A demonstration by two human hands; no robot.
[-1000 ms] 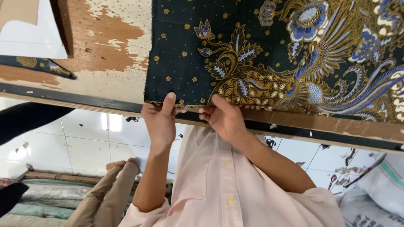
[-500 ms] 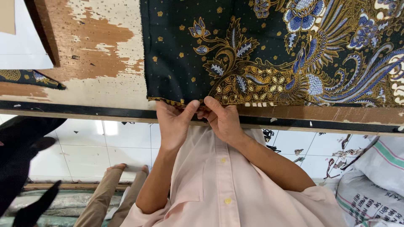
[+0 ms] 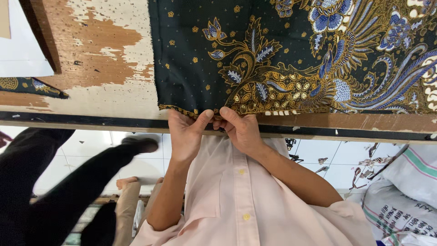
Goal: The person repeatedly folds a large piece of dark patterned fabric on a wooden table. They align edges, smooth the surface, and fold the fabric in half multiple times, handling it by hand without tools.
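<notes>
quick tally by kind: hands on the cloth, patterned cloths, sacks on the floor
Hands on the cloth: 2, left hand and right hand
Patterned cloths: 2, big cloth and small piece
Sacks: 2, striped sack and printed sack
Total: 6

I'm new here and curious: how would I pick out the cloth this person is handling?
Start at the worn wooden table with peeling pale paint. The dark cloth covers its right part, its near hem pinched by the left hand and right hand. Gold and blue flowers and feathery scrolls set it apart.
</notes>
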